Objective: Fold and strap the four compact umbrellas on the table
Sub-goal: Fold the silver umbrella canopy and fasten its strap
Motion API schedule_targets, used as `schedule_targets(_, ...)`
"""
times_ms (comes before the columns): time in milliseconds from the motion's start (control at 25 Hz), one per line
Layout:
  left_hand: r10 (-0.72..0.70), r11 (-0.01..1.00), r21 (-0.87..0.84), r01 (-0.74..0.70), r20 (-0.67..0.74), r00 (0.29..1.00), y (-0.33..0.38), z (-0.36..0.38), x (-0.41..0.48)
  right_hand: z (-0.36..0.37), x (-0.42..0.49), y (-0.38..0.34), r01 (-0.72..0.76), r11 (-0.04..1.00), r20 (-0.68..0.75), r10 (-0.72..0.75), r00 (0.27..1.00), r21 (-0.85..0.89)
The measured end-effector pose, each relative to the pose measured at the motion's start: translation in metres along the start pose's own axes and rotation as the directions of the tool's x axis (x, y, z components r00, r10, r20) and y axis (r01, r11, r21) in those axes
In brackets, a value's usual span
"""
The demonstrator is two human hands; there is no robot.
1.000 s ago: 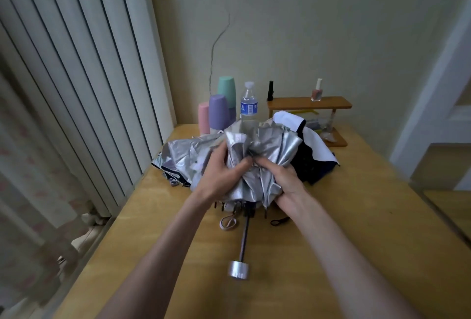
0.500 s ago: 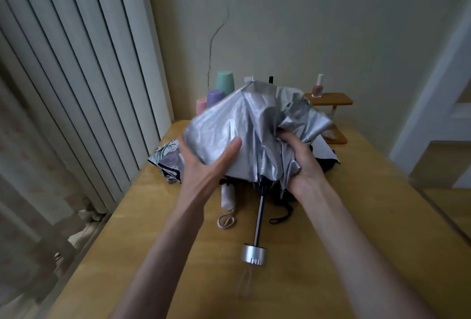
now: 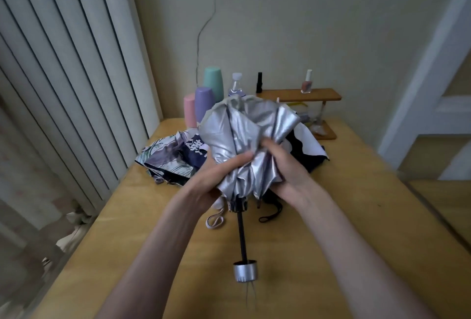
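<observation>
I hold a silver umbrella above the wooden table, canopy bunched and pointing away, its black shaft and silver handle cap hanging toward me. My left hand grips the canopy's lower left side, thumb across the fabric. My right hand grips the folds on the right. Behind on the table lie a floral navy umbrella at the left and a black-and-white umbrella at the right, both loose. A pale wrist strap and a black strap lie under my hands.
Pink, purple and green cups and a water bottle stand at the back by the wall. A small wooden shelf carries nail polish bottles. Vertical blinds run along the table's left edge.
The silver umbrella was lifted off the pile and its canopy gathered tighter. My left hand went from flat against the fabric to gripping it. The floral umbrella behind is now uncovered.
</observation>
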State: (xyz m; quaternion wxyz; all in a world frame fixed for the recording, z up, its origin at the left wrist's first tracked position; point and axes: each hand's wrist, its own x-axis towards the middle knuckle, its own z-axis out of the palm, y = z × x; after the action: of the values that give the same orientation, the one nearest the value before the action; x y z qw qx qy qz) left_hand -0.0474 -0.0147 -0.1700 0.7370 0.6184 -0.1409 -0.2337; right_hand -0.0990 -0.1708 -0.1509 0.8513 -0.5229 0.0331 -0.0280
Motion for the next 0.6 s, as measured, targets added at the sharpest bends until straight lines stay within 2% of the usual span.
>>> schedule_targets(80,-0.032,0.998,-0.049,0.032,-0.011,0.999,0.002,-0.006,-0.002,-0.006,-0.003,-0.012,-0.024,0.999,0.126,0.018,0.992,0.045)
schedule_targets(160,-0.030,0.997,-0.068,0.025,-0.076,0.997,-0.001,-0.012,0.001,-0.008,0.001,-0.013,0.063,0.991,0.070,-0.056,0.996,-0.116)
schedule_targets(200,-0.003,0.997,-0.079,-0.006,-0.113,0.994,-0.003,-0.015,0.005,-0.008,0.004,-0.011,0.151,0.942,0.002,-0.158,0.987,-0.298)
schedule_targets(280,0.063,0.990,-0.110,-0.083,-0.179,0.982,-0.007,-0.018,0.011,-0.010,0.010,-0.007,0.294,0.707,-0.082,-0.446,0.892,-0.643)
schedule_targets(320,0.090,0.985,-0.125,-0.116,-0.198,0.976,-0.007,-0.019,0.013,-0.012,0.014,-0.004,0.316,0.625,-0.110,-0.545,0.831,-0.714)
schedule_targets(360,0.108,0.980,-0.141,-0.139,-0.208,0.972,-0.008,-0.019,0.015,-0.012,0.015,-0.002,0.314,0.613,-0.133,-0.572,0.810,-0.725)
schedule_targets(400,0.118,0.978,-0.146,-0.151,-0.216,0.969,-0.007,-0.017,0.015,-0.011,0.015,-0.002,0.292,0.705,-0.159,-0.499,0.852,-0.646)
schedule_targets(440,0.123,0.979,-0.133,-0.156,-0.227,0.966,-0.007,-0.015,0.015,-0.009,0.015,-0.001,0.235,0.844,-0.159,-0.349,0.924,-0.483)
schedule_targets(480,0.131,0.983,-0.095,-0.157,-0.239,0.962,-0.008,-0.012,0.017,-0.006,0.017,0.002,0.153,0.935,-0.104,-0.195,0.975,-0.319)
schedule_targets(520,0.139,0.988,-0.034,-0.152,-0.247,0.959,-0.009,-0.008,0.018,-0.005,0.021,0.007,0.098,0.969,-0.043,-0.110,0.993,-0.226)
schedule_targets(600,0.118,0.990,0.099,-0.098,-0.221,0.968,-0.008,0.002,0.016,0.000,0.027,0.016,0.079,0.975,-0.042,-0.090,0.995,-0.208)
